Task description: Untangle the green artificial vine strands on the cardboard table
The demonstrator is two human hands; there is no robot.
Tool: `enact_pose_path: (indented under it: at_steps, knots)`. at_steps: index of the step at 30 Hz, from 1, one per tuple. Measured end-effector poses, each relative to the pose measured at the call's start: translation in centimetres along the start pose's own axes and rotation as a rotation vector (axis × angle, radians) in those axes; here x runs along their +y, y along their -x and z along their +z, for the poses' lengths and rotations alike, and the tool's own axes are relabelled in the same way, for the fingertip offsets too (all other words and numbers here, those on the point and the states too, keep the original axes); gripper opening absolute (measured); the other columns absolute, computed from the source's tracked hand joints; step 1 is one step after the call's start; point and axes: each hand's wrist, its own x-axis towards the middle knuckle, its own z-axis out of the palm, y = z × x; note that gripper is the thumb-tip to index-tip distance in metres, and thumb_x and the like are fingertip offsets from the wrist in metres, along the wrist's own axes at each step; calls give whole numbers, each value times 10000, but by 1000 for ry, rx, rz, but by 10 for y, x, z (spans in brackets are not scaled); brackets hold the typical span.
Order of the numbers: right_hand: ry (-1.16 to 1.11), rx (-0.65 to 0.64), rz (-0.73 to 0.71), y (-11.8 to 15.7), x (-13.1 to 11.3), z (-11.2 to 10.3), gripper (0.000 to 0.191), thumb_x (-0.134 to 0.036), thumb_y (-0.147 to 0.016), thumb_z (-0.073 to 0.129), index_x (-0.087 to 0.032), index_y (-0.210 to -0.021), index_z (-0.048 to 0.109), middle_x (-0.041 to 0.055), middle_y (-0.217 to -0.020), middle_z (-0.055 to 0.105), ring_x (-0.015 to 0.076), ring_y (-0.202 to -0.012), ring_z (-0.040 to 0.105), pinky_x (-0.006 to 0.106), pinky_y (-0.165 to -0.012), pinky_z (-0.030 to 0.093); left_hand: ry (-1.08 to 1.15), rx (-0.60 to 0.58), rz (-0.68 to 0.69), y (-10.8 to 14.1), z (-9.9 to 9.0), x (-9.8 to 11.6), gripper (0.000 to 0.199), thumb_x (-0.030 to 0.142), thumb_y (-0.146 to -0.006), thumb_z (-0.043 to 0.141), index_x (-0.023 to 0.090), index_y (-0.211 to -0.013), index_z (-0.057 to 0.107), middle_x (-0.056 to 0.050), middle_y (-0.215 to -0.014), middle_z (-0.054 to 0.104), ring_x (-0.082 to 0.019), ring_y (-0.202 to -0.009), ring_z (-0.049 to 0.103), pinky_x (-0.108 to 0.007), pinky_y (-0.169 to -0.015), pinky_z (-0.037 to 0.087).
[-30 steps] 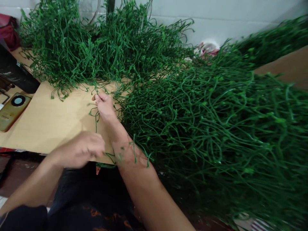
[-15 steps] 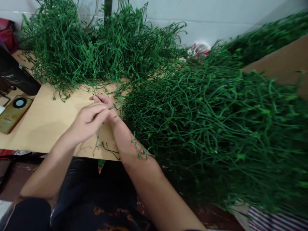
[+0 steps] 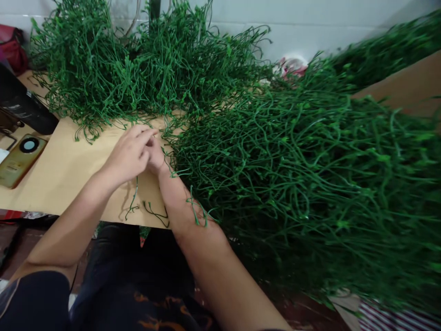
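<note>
My left hand (image 3: 128,151) is over the board with its fingers curled, closed around a thin green plastic stem (image 3: 135,195) that hangs below it. My right hand (image 3: 155,155) meets it from the right, fingers bent and partly hidden behind the left hand; it also appears closed on the stem. The exact grip between the fingertips is covered. Another loose branched stem (image 3: 155,212) lies near the board's front edge. A few small green sprigs (image 3: 197,211) rest across my right forearm.
A tan board (image 3: 79,168) covers the tabletop. Green stems are heaped at the back (image 3: 138,69), and a larger pile (image 3: 292,161) fills the right. At left are a phone (image 3: 20,161) and a black cylinder (image 3: 24,103). A cardboard flap (image 3: 406,82) stands at far right.
My left hand has moved slightly up and now covers more of my right hand's fingers. The hanging stem has shifted a little left.
</note>
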Motion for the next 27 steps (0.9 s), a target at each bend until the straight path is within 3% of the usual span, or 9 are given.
enact_pose_path:
  at_steps: [5,11,15,18,20,22,24,27]
  knots:
    - [-117,100,-16,4,-9,1,204,-267,-876,487,-161,-704,518,-38,-621,406,64,-604,371,201,-578,350,-5,59,-201,18,-7,-26,425,304,-842,484,152,-1231,562,-112,-1197,583,-223,-1069,553,-376,-967,439]
    - [-67,153,8,9,-9,-1,338,-442,-859,512,-169,-660,515,-42,-595,340,68,-577,336,209,-530,306,76,-28,-396,29,1,-33,454,344,-847,489,187,-1271,536,-50,-915,682,-177,-815,608,-310,-807,471]
    - [-77,154,43,11,-10,-1,351,-509,-843,524,-172,-765,584,-46,-603,339,64,-541,318,220,-497,283,39,-51,-428,30,6,-40,288,335,-858,468,169,-991,662,-61,-839,675,-193,-780,600,-319,-755,461]
    - [-97,165,65,10,-12,-2,326,-472,-870,499,-169,-806,599,-49,-594,331,63,-530,306,222,-492,282,29,-63,-352,34,6,-41,246,299,-861,454,179,-843,668,-64,-808,636,-203,-803,585,-339,-768,463]
    - [-100,166,67,9,-13,-2,278,-400,-894,477,-166,-792,587,-51,-590,330,58,-530,302,215,-500,291,-12,66,-270,38,4,-34,237,296,-841,504,189,-983,660,-81,-925,613,-224,-915,558,-380,-853,456]
    - [-117,163,39,8,-13,-1,233,-319,-900,473,-159,-756,561,-49,-600,346,50,-554,327,202,-523,316,-63,165,-135,40,2,-20,370,301,-810,570,205,-1166,604,-106,-1094,567,-253,-1053,500,-427,-946,418]
    - [-153,140,3,8,-13,0,194,-284,-889,490,-151,-762,552,-43,-617,371,50,-581,362,200,-535,336,-73,124,41,40,3,-3,410,286,-810,578,237,-1216,587,-108,-1202,525,-268,-1136,454,-457,-986,384]
    - [-179,119,-19,8,-8,0,178,-330,-868,528,-159,-869,576,-32,-625,378,79,-588,384,221,-504,346,-42,-14,229,33,11,21,294,231,-852,498,273,-1087,669,-76,-1194,558,-262,-1143,459,-482,-972,368]
